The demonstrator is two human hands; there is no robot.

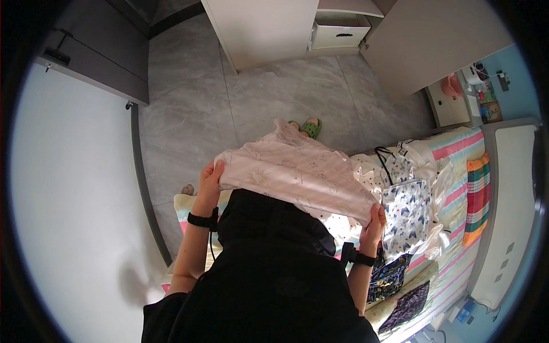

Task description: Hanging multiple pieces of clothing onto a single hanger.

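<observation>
A pale pink printed cloth [291,167], perhaps a garment, is stretched between my two hands in front of my body. At its left corner, my left hand [210,178] pinches the edge with the thumb on top. My right hand [374,218] grips the opposite corner, lower and close to the bed. The cloth's far part hangs down towards the floor and partly hides my green clogs [312,127]. Beside my right hand, a white fabric piece with a blue butterfly print [406,214] lies on the bed, next to white polka-dot fabric [368,171].
The striped bed [456,201] is on the right, holding dark patterned cloths [405,306] and a plaid pillow [477,199]. Ahead stands a cabinet with an open door [433,43] and a storage bin [341,36]. A white wall [81,184] rises at left; grey tiles [184,103] cover the floor.
</observation>
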